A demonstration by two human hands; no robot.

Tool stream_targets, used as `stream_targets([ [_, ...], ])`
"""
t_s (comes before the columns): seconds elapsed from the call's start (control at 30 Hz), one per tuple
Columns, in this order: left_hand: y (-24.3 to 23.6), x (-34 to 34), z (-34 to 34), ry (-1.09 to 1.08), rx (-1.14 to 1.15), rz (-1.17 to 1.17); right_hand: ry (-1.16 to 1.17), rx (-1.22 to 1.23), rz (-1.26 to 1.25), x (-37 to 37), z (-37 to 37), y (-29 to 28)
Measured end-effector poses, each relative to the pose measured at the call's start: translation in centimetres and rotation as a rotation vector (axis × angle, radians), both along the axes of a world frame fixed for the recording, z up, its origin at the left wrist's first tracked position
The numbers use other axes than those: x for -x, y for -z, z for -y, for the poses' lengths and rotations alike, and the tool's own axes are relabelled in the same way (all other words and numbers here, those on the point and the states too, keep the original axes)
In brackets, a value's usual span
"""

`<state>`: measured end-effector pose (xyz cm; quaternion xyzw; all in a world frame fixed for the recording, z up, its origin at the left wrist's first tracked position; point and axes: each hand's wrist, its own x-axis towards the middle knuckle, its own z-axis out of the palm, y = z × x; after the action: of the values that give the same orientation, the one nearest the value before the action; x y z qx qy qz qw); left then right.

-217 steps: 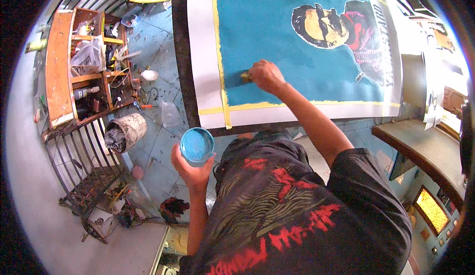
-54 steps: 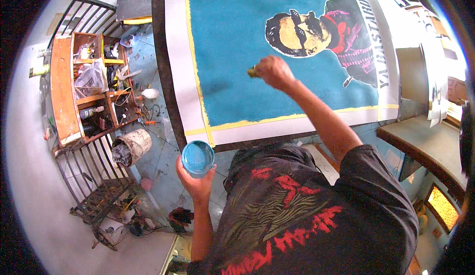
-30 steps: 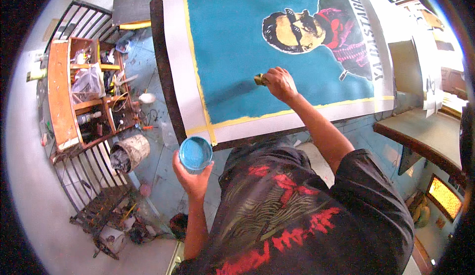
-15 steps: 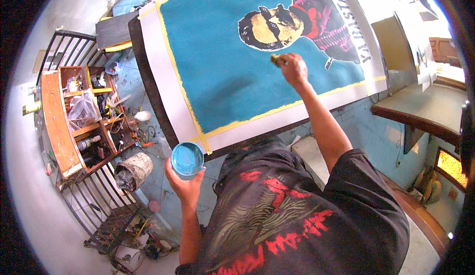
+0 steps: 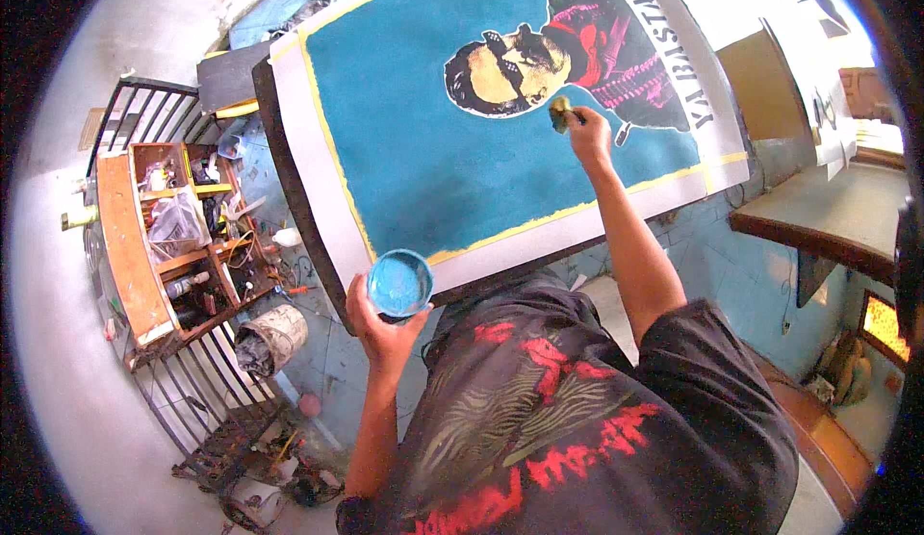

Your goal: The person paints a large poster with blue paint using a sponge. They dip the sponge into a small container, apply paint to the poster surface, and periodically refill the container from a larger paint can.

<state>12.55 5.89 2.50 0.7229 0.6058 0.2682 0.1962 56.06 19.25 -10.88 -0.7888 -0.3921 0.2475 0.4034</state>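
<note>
A large sheet with a painted teal-blue field (image 5: 385, 140) and yellow tape along its edges lies before me. On it is a sideways portrait (image 5: 510, 73) of a figure in dark clothes with a red neck scarf. My right hand (image 5: 590, 139) is closed on a small yellowish piece with a dark edge, which looks like a sponge (image 5: 559, 114). It is beside the portrait's chin; whether it touches the sheet I cannot tell. My left hand (image 5: 385, 331) grips a round tub of blue paint (image 5: 399, 283), tilted toward me over the sheet's near left corner.
At left stands a wooden compartment box (image 5: 130, 246) with bags, bottles and tools. Below it are a paint-stained bucket (image 5: 274, 338) and a black metal rack (image 5: 197, 381). A brown-edged counter (image 5: 828, 217) juts out at right. More sheets (image 5: 823, 102) hang beyond the painting's right end.
My left hand has brought the paint tub up and to the right, over the sheet's corner. My right hand has moved right along the portrait with the sponge. The whole view has shifted slightly.
</note>
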Motion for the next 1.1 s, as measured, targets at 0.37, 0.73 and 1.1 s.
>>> stream_targets([
  [0.37,-1.9,-9.8,-6.3,0.144,-0.364,-0.081,-0.303,-0.105,-0.288,11.4,8.6,-19.8],
  [0.73,-5.1,-7.2,-7.1,0.266,-0.597,-0.011,-0.350,-0.333,0.213,19.0,9.0,-23.7],
  [1.1,-7.1,-2.5,-5.4,0.353,-0.434,0.008,-0.491,-0.478,0.182,23.1,10.6,-24.2],
])
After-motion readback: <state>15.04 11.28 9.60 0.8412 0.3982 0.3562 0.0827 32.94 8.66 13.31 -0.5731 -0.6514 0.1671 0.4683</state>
